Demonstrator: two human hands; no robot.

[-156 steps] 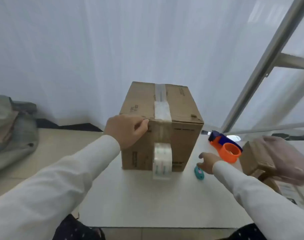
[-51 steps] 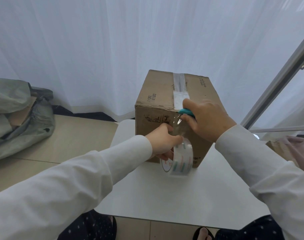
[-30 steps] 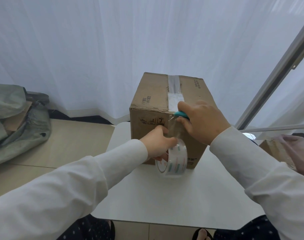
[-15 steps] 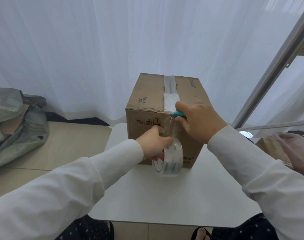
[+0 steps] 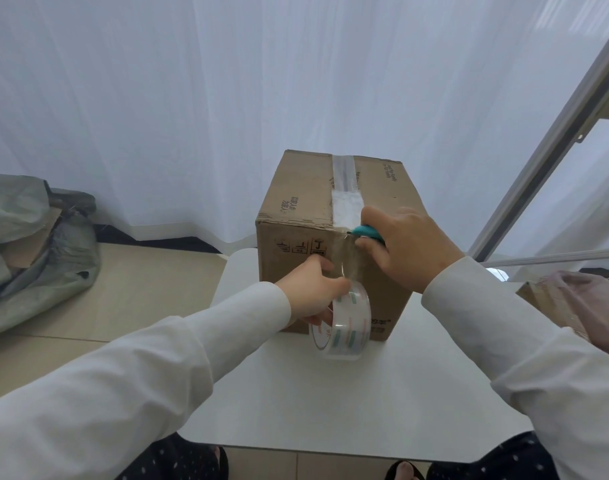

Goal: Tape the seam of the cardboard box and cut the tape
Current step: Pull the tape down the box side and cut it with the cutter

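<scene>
On the white table [image 5: 296,410] stands the box [image 5: 331,244], seam taped. Left hand [image 5: 313,292] grips the roll [image 5: 344,323], keeping tape taut down the front; right hand [image 5: 410,247] curls tight round a teal cutter [image 5: 365,232], apparently ready to slice near the edge.

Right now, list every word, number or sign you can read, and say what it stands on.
Cardboard box front: three black handling pictograms, no readable words.
Box top, left and right of the tape strip: printed text, too blurred.
Box front, bottom: print, unreadable.
Tape roll: red lettering, too small.

One box [image 5: 296,244] — one tape roll [image 5: 351,323] — one cutter [image 5: 365,232]
</scene>
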